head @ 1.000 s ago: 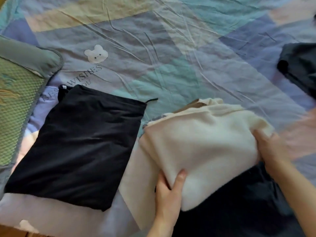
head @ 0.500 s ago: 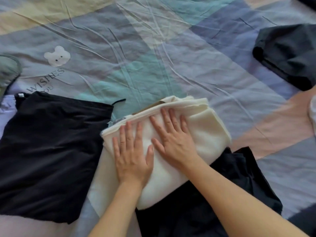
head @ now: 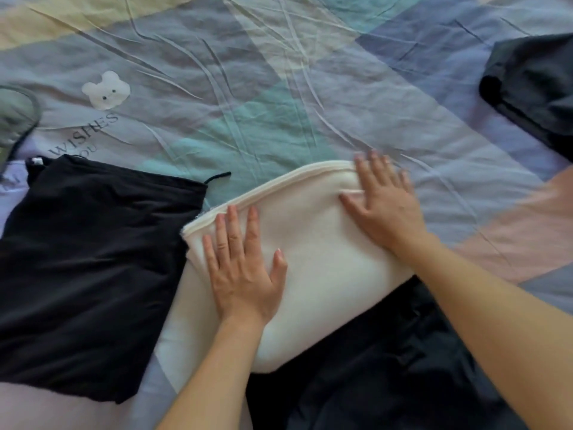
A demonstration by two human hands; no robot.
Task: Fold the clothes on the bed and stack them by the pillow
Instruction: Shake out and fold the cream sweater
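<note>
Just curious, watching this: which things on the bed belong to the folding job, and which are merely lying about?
Job:
folded cream fleece garment, pressed by left hand and right hand
folded black garment
dark garments
green pillow

Lying about:
patchwork bedsheet

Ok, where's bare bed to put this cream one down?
Free: the wide sheet beyond the cream garment, between the pillow corner and the dark clothes top right. Crowded: near side, with folded black garment and dark clothes under both hands.
</note>
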